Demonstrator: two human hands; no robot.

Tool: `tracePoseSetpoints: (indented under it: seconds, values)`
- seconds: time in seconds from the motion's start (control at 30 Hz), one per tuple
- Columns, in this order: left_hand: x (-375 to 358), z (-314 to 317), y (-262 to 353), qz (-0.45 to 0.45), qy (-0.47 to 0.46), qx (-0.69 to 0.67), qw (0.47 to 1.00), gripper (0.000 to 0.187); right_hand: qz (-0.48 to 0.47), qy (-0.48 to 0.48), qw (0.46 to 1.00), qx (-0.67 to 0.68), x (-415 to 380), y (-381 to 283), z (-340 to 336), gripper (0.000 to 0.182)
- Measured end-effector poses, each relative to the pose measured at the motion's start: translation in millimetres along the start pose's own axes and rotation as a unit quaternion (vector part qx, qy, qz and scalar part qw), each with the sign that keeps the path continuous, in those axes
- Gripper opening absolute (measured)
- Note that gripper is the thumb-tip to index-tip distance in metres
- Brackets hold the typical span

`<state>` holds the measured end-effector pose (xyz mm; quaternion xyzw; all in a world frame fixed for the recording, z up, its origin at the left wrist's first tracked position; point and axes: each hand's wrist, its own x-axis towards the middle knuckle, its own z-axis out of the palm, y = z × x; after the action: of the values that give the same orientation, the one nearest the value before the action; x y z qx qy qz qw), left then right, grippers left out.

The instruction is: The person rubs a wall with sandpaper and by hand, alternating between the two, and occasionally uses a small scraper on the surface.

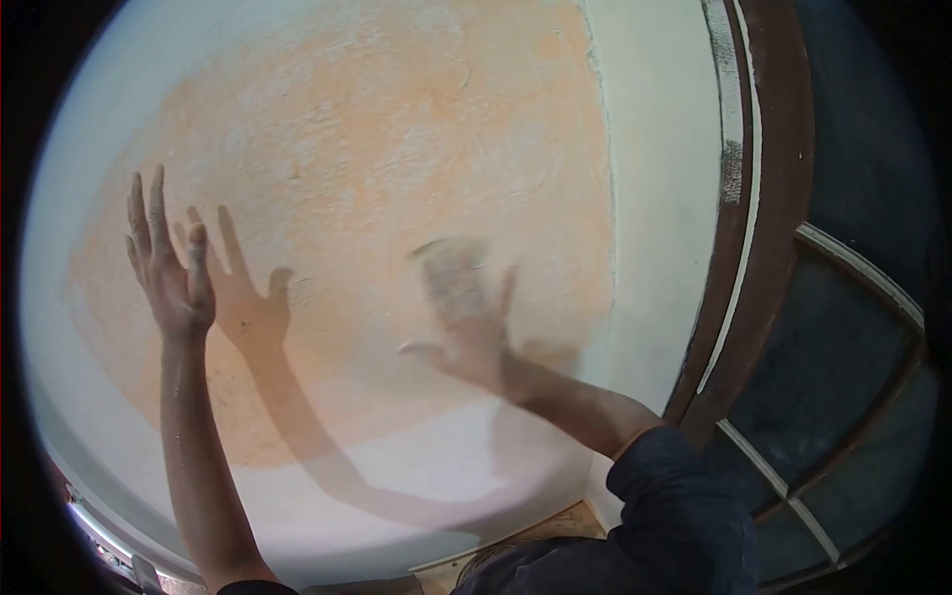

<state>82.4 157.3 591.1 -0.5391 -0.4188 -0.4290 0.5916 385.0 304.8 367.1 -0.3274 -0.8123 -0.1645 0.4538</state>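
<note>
An orange and white patchy wall [397, 149] fills the middle of the view. On the left, my left hand [171, 263] is raised with its fingers spread and nothing in it, and its shadow falls on the wall beside it. Right of centre, my right hand [474, 342] is blurred by motion. Its thumb and one finger stick out. A greyish flat piece [454, 278], also blurred, is under its fingers against the wall. What the piece is cannot be made out.
A pale wall strip [659, 178] runs down the right of the patch. Beyond it stand a brown frame [778, 129] and dark panes [828, 357] with light bars. A ledge [565, 524] shows at the bottom.
</note>
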Motion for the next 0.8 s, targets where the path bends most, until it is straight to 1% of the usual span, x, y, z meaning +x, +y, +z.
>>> tracePoseSetpoints:
  seconds: [0.07, 0.13, 0.17, 0.23, 0.3, 0.33, 0.4, 0.43, 0.47, 0.5, 0.53, 0.57, 0.63, 0.7, 0.73, 0.77, 0.8]
  values:
    - [-5.4, -3.5, 0.6, 0.027, -0.004, 0.022, 0.999, 0.077, 0.097, 0.079, 0.988, -0.090, 3.3, 34.1, 1.3, 0.119]
    - [-6.8, -1.2, -14.6, 0.036, 0.001, 0.019, 0.999, 0.079, 0.196, 0.182, 0.962, -0.049, 37.7, 53.0, -8.5, 0.122]
    - [-8.0, 2.2, -21.0, 0.040, 0.003, 0.016, 0.999, 0.080, 0.198, 0.178, 0.963, -0.048, 55.3, 48.5, -8.4, 0.122]
    - [-11.5, 6.8, -29.8, 0.038, 0.001, 0.009, 0.999, 0.081, 0.164, 0.286, 0.944, -0.022, 89.1, 18.1, -7.8, 0.124]
    - [-9.5, 11.2, -30.8, 0.018, 0.019, -0.005, 1.000, 0.082, 0.052, 0.230, 0.972, 0.027, 94.9, -36.9, -4.8, 0.122]
    - [-9.4, 10.9, -33.4, 0.012, 0.027, -0.011, 1.000, 0.082, 0.046, 0.230, 0.972, 0.017, 86.0, -49.7, -7.0, 0.122]
    - [-10.7, 6.7, -42.6, 0.033, 0.059, -0.045, 0.997, 0.081, -0.001, 0.103, 0.995, 0.003, 73.5, -72.8, -8.7, 0.116]
    - [-11.9, 1.9, -48.2, 0.022, 0.073, -0.047, 0.996, 0.081, 0.047, 0.123, 0.991, -0.032, 77.7, -59.9, -11.3, 0.115]
    - [-15.4, -6.0, -53.8, 0.037, 0.071, -0.043, 0.996, 0.081, 0.088, 0.145, 0.983, -0.067, 85.3, -37.8, -19.6, 0.114]
    - [-18.9, -10.3, -60.3, 0.052, 0.072, -0.039, 0.995, 0.081, 0.153, 0.181, 0.971, -0.018, 103.0, -21.9, -36.9, 0.115]
    - [-21.9, -10.7, -69.7, 0.040, 0.092, -0.040, 0.994, 0.081, 0.221, 0.217, 0.950, 0.034, 122.7, -11.9, -51.8, 0.116]
    - [-25.5, -9.9, -81.3, 0.028, 0.093, -0.070, 0.993, 0.081, 0.214, 0.224, 0.951, 0.022, 140.0, -12.9, -50.0, 0.116]
    - [-34.2, -3.3, -101.7, 0.020, 0.096, -0.112, 0.989, 0.082, 0.190, 0.306, 0.931, -0.056, 166.2, -30.9, -26.4, 0.122]
    - [-38.5, 9.1, -119.2, -0.011, 0.095, -0.055, 0.994, 0.082, 0.061, 0.254, 0.964, -0.039, 164.3, -101.4, -29.1, 0.128]
    - [-39.5, 9.2, -119.3, -0.014, 0.103, -0.061, 0.993, 0.082, 0.010, 0.217, 0.975, -0.040, 155.0, -132.0, -26.6, 0.129]
    - [-40.8, 6.2, -114.3, -0.028, 0.092, -0.060, 0.994, 0.082, -0.040, 0.175, 0.983, -0.040, 147.7, -151.7, -22.0, 0.131]
    - [-42.3, 5.5, -111.6, -0.044, 0.082, -0.059, 0.994, 0.082, -0.045, 0.174, 0.982, -0.049, 149.6, -153.7, -19.8, 0.131]
